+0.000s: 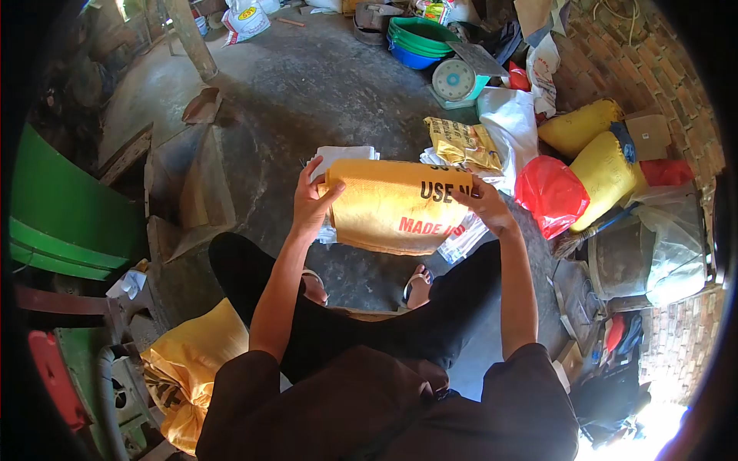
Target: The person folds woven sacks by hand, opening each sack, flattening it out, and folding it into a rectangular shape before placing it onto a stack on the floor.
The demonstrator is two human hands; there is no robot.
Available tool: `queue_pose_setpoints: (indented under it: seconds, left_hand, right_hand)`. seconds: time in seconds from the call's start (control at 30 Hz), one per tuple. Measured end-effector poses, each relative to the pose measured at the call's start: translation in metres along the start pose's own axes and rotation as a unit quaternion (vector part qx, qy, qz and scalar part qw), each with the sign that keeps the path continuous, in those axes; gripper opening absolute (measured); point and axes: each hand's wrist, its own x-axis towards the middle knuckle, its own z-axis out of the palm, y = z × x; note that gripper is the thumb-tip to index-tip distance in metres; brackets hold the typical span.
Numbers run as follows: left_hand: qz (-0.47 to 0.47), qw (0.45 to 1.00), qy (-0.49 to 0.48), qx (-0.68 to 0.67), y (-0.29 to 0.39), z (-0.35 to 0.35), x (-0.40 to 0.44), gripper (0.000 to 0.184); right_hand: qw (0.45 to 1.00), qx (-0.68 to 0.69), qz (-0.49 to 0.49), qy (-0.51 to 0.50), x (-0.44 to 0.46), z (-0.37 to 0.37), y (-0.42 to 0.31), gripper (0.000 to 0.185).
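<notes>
Between my two hands I hold up a folded yellow woven sack [377,207], printed "USE NO" in black and "MADE" in red. My left hand [314,201] grips its left edge, thumb on the near face. At the right edge my right hand [490,206] is closed on it, fingers partly over the black print. Behind the sack, a pile of folded white sacks [347,153] shows in part on the floor. More folded white material [464,237] sticks out below its right side, mostly hidden.
Crumpled yellow sacks [465,144] lie at the right, near a red bag [550,196] and full yellow sacks [603,169]. Farther back stand a dial scale [454,80] and green basins [419,34]. A green machine [69,203] is at the left; a tied yellow sack [192,361] sits beside me.
</notes>
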Motion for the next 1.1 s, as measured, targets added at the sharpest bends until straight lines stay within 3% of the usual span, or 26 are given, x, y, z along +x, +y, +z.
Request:
queue_pose_setpoints:
  seconds: [0.03,0.07,0.2,0.33,0.43,0.47,0.53,0.63,0.7,0.77,0.83,0.93,1.03,1.1]
  left_hand:
    - [0.009,1.000,0.001,0.026,0.001,0.000,-0.001,0.069]
    - [0.006,0.999,0.017,0.030,0.000,-0.002,0.000,0.069]
    - [0.044,0.997,0.038,0.041,-0.006,-0.011,0.002,0.063]
    - [0.172,0.980,0.006,0.100,-0.021,-0.025,0.007,0.050]
    - [0.220,0.944,0.011,0.247,-0.013,-0.028,0.003,0.042]
    - [0.212,0.956,0.009,0.201,-0.008,-0.023,0.001,0.042]
    - [0.192,0.975,0.005,0.108,-0.001,-0.010,-0.003,0.040]
    - [0.090,0.994,0.056,0.015,0.003,0.007,-0.009,0.045]
    - [-0.095,0.990,0.098,-0.020,-0.021,-0.006,-0.003,0.055]
    - [-0.261,0.961,0.079,-0.053,-0.054,-0.022,-0.002,0.070]
    - [-0.406,0.910,-0.009,-0.082,-0.075,-0.027,-0.009,0.088]
    - [-0.292,0.955,-0.041,-0.024,-0.069,0.004,-0.015,0.098]
    - [-0.221,0.973,-0.019,0.069,-0.077,0.007,-0.006,0.098]
    - [-0.257,0.964,-0.031,0.056,-0.082,0.003,-0.005,0.094]
  right_hand:
    - [1.000,0.010,0.009,-0.021,-0.002,-0.001,0.003,0.049]
    - [1.000,0.006,0.009,-0.022,-0.002,-0.001,0.004,0.070]
    - [0.998,0.030,-0.034,0.044,0.000,0.007,0.021,0.103]
    - [0.990,0.023,-0.067,0.122,-0.001,0.010,0.026,0.098]
    - [0.986,0.004,-0.063,0.153,-0.002,0.011,0.021,0.091]
    - [0.981,0.024,-0.088,0.172,-0.004,0.015,0.020,0.077]
    - [0.975,0.055,-0.116,0.184,-0.006,0.021,0.019,0.066]
    - [0.960,0.160,-0.157,0.168,-0.014,0.022,0.014,0.043]
    - [0.937,0.274,-0.168,0.140,-0.012,0.023,0.011,0.038]
    - [0.937,0.257,-0.186,0.148,-0.008,0.017,0.009,0.029]
    - [0.947,0.237,-0.172,0.135,-0.012,0.016,0.002,0.027]
    - [0.956,0.167,-0.198,0.138,-0.009,0.005,0.010,0.026]
    - [0.947,0.208,-0.199,0.143,-0.013,0.006,-0.001,0.026]
    - [0.946,0.230,-0.179,0.140,-0.013,0.001,0.001,0.025]
